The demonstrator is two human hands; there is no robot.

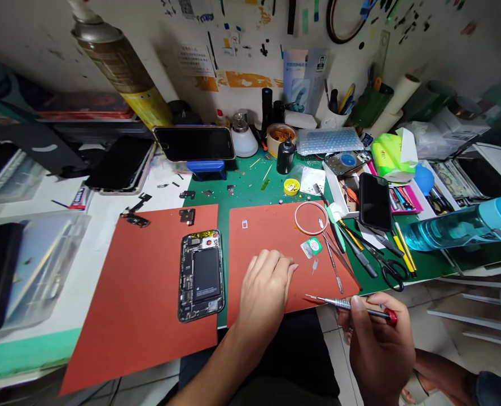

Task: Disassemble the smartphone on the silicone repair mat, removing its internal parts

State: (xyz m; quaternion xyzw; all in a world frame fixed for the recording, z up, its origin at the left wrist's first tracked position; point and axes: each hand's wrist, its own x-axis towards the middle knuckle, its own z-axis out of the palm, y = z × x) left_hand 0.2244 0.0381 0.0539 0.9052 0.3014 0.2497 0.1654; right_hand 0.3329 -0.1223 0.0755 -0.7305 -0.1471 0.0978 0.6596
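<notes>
My right hand [379, 344] grips a precision screwdriver [343, 304] with a silver and black shaft and a red end cap. Its thin tip points left, over the near edge of the orange mat [271, 225]. My left hand [265, 287] lies on that mat, back upward, fingers curled under; whatever they may hold is hidden. Left of it, an opened phone [201, 276] shows its black battery and circuit board. A small SIM tray [245, 224] sits above my left hand. To its right lie a SIM card piece [311, 247] and an eject pin [315, 266].
Tweezers [332, 254], scissors [392, 273] and pens crowd the right side beside a blue water bottle [449, 225]. Phone parts [187, 215] lie at the mat's top left. A phone on a blue stand [195, 144] faces me. Another person's leg [449, 375] shows at lower right.
</notes>
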